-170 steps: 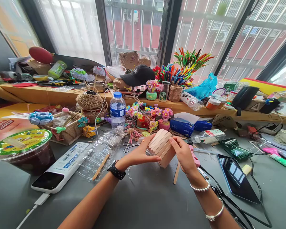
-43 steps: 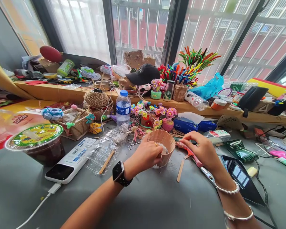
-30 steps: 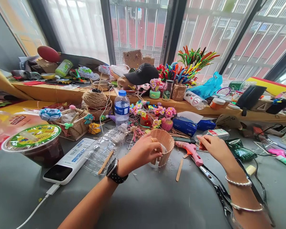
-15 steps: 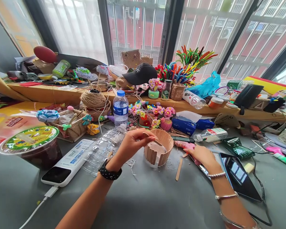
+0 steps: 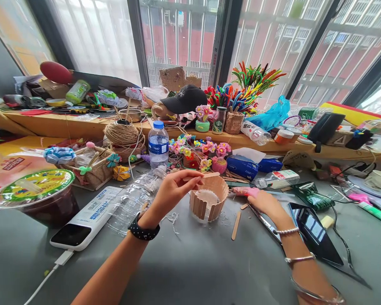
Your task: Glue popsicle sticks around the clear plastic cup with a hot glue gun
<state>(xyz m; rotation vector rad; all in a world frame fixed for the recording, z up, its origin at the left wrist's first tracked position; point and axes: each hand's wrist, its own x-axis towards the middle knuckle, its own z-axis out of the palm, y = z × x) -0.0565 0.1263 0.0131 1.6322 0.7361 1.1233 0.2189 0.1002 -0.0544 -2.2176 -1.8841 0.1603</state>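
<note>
My left hand (image 5: 184, 186) pinches a wooden craft stick (image 5: 211, 175) above the rim of a round cup (image 5: 203, 209). Craft sticks stand side by side around this clear plastic cup, with a gap at the front. To the right of it, my right hand (image 5: 265, 203) is closed around a pink glue gun (image 5: 246, 192), whose narrow tip points left towards the cup. The gun lies low at the table, and my fingers partly hide it. Between the cup and my right hand rests a loose craft stick (image 5: 236, 225), with a short stick piece (image 5: 244, 206) just behind it.
A clear plastic bottle (image 5: 135, 197) lies beside my left wrist, near a white power bank (image 5: 85, 220) and a lidded drink cup (image 5: 34, 190). A blue-capped water bottle (image 5: 158, 146) stands behind. A dark tablet (image 5: 314, 233) lies beside my right forearm.
My left hand has turned the craft stick from pointing down into the cup to nearly level above its rim. My right hand stays on the glue gun. The whole view has shifted slightly.
</note>
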